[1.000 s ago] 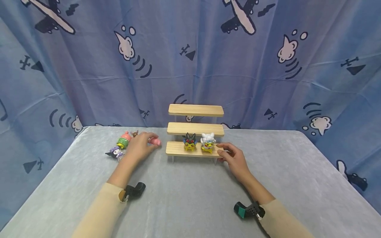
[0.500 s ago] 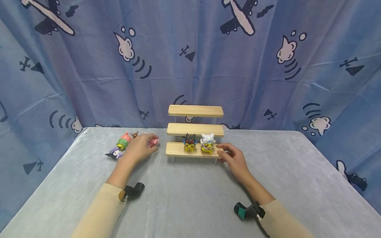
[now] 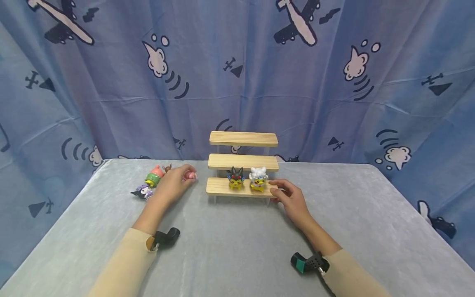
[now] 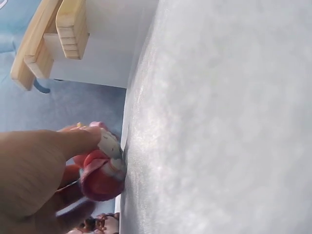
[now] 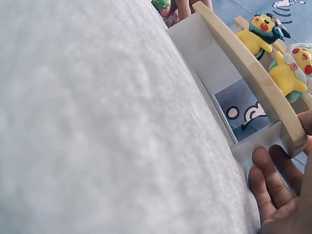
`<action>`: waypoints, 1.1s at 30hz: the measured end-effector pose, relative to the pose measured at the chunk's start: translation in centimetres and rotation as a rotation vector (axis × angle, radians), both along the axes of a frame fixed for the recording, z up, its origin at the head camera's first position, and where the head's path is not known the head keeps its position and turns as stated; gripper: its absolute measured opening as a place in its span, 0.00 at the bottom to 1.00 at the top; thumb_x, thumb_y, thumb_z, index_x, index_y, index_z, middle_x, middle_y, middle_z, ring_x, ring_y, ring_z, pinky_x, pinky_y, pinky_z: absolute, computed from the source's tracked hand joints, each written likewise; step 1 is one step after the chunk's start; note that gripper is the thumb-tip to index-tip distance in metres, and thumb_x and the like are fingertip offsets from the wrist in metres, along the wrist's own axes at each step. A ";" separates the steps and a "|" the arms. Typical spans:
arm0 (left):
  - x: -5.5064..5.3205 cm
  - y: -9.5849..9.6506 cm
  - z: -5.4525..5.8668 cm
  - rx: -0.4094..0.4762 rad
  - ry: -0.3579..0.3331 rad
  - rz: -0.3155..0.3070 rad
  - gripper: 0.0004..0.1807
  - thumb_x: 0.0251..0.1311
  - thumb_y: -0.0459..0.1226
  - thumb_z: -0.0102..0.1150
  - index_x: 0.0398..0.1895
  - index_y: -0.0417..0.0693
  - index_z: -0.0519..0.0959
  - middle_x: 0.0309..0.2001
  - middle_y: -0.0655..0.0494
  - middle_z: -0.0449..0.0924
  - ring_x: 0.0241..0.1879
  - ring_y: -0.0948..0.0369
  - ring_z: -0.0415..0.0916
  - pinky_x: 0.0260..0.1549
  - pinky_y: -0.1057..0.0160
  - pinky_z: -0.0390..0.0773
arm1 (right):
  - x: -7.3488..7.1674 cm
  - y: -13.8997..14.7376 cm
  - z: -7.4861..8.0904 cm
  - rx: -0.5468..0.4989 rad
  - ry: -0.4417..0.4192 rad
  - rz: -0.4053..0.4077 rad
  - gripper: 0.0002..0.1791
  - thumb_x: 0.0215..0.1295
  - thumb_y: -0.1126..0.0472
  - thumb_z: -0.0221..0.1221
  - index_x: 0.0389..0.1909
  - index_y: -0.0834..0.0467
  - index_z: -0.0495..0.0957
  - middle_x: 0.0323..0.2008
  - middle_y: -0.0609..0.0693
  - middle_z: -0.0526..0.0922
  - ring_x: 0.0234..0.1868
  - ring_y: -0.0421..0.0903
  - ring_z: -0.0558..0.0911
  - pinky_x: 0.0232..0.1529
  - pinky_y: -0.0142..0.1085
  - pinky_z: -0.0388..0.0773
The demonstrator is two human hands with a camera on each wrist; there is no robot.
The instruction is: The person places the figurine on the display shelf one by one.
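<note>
Pink figurine (image 4: 101, 181), left hand (image 3: 173, 181) pinching; shelf (image 3: 243, 161) nearby

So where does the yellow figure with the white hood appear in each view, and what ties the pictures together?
Head: the white-hooded figure is on the lowest shelf, right of picture centre, beside the right hand.
Left wrist: not in it.
Right wrist: upper right, at the picture's edge.
Shared landmark: the wooden-shelved stand.

I list: left sleeve (image 3: 124, 262), cream, lower left of frame | right sleeve (image 3: 352, 275), same, lower right | left wrist unit (image 3: 167, 238), black, elbow-shaped, amber-brown patch (image 3: 150, 243) | right wrist unit (image 3: 313, 262), black, green panel (image 3: 300, 266)
</note>
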State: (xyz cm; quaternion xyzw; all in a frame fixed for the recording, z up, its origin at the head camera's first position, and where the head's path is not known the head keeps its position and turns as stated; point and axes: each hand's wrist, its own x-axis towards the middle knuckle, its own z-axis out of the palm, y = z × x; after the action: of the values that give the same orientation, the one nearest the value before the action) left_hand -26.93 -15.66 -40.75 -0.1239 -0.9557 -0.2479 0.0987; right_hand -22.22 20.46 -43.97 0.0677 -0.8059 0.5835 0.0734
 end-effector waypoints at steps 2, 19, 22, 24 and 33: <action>-0.1 0.0 0.0 0.040 0.002 0.026 0.15 0.65 0.40 0.65 0.54 0.50 0.81 0.47 0.45 0.86 0.47 0.46 0.81 0.48 0.44 0.78 | 0.0 0.0 0.0 -0.005 0.001 0.003 0.18 0.73 0.60 0.59 0.57 0.65 0.78 0.58 0.63 0.79 0.40 0.30 0.83 0.40 0.29 0.84; -0.4 0.1 0.1 0.215 -0.134 -0.086 0.23 0.74 0.41 0.53 0.70 0.54 0.72 0.61 0.44 0.80 0.60 0.46 0.78 0.60 0.42 0.76 | 0.0 0.1 -0.1 -0.007 0.017 0.014 0.17 0.73 0.60 0.58 0.57 0.64 0.78 0.58 0.62 0.80 0.39 0.31 0.83 0.39 0.30 0.85; -0.4 -0.1 0.1 0.217 -0.146 -0.105 0.22 0.75 0.42 0.52 0.70 0.56 0.73 0.64 0.45 0.78 0.63 0.45 0.76 0.63 0.40 0.74 | 0.0 0.1 -0.2 -0.006 0.024 0.018 0.17 0.73 0.60 0.58 0.57 0.65 0.78 0.59 0.63 0.80 0.39 0.31 0.83 0.39 0.30 0.85; -0.3 -0.2 0.3 0.223 -0.159 -0.110 0.21 0.76 0.42 0.50 0.70 0.56 0.73 0.64 0.45 0.78 0.64 0.44 0.75 0.64 0.39 0.73 | 0.0 0.1 -0.2 -0.008 0.026 0.020 0.17 0.74 0.60 0.58 0.57 0.65 0.78 0.59 0.63 0.80 0.38 0.31 0.83 0.39 0.30 0.85; -0.2 -0.3 0.4 0.239 -0.183 -0.091 0.20 0.73 0.41 0.55 0.66 0.53 0.74 0.61 0.45 0.79 0.53 0.50 0.76 0.56 0.46 0.75 | -0.1 0.1 -0.2 -0.006 0.031 0.018 0.16 0.73 0.60 0.58 0.56 0.65 0.78 0.58 0.63 0.80 0.37 0.31 0.83 0.38 0.30 0.84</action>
State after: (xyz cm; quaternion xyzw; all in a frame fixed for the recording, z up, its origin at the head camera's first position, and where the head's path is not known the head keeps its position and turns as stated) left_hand -27.17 -15.94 -40.33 -0.1311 -0.9178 -0.3745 0.0138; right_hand -22.28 20.54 -44.17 0.0839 -0.8022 0.5856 0.0806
